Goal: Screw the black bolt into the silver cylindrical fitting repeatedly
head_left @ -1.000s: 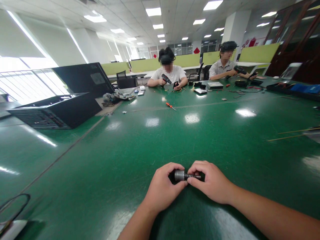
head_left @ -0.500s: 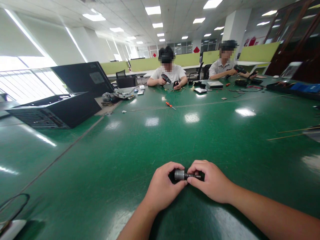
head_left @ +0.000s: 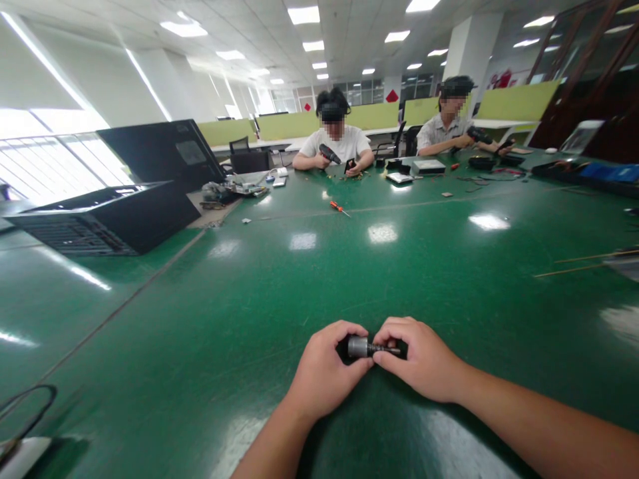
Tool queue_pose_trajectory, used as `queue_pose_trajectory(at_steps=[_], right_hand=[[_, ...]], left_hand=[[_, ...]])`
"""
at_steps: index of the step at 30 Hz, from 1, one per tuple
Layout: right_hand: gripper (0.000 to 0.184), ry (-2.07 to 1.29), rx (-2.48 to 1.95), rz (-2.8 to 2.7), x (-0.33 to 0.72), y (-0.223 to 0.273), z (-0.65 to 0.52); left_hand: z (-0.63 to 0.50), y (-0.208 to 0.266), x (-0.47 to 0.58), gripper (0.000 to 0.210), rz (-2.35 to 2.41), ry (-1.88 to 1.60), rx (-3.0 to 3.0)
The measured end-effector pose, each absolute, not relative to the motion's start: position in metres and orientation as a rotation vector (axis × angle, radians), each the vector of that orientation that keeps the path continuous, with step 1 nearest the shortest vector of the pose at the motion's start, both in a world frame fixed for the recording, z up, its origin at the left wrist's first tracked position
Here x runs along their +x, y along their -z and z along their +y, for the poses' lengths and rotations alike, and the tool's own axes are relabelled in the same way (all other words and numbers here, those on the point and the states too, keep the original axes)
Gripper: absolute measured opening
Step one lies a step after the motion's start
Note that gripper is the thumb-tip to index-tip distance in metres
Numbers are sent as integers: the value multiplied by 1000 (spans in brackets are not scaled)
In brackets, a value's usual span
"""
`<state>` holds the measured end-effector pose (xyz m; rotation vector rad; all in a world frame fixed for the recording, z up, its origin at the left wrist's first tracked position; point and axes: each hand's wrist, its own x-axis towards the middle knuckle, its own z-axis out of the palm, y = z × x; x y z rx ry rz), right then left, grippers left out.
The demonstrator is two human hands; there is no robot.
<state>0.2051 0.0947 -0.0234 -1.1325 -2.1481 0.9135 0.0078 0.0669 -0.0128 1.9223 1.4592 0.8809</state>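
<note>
A small grey metal part (head_left: 358,346), a short cylinder with a thin shaft sticking out to the right, lies level between my hands just over the green table (head_left: 279,293). My left hand (head_left: 329,366) holds the cylinder end between thumb and fingers. On the other side, my right hand (head_left: 424,362) pinches around the shaft, which looks dark and ribbed near the cylinder. The fingertips of both hands almost meet. Some of the shaft is covered by my right fingers, and what exactly the part belongs to cannot be told.
An orange screwdriver (head_left: 338,207) lies further up the table. To the left stands an opened black computer case (head_left: 144,216). Across the table, two people (head_left: 319,143) (head_left: 439,133) hold power drills. A cable (head_left: 42,416) lies at the lower left, thin rods (head_left: 574,271) at the right.
The camera view has shifted very slightly. Both hands keep nearly the same hold on the metal part.
</note>
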Motion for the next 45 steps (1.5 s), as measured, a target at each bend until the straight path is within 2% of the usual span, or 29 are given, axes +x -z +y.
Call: queue_pose_trajectory(at_steps=[34, 45], right_hand=[[2, -920, -1121, -2138, 206, 23, 94], [4, -1016, -1095, -1900, 207, 21, 95]], left_hand=[[67, 13, 7, 26, 1454, -892, 1929], [67, 9, 7, 27, 1491, -954, 1864]])
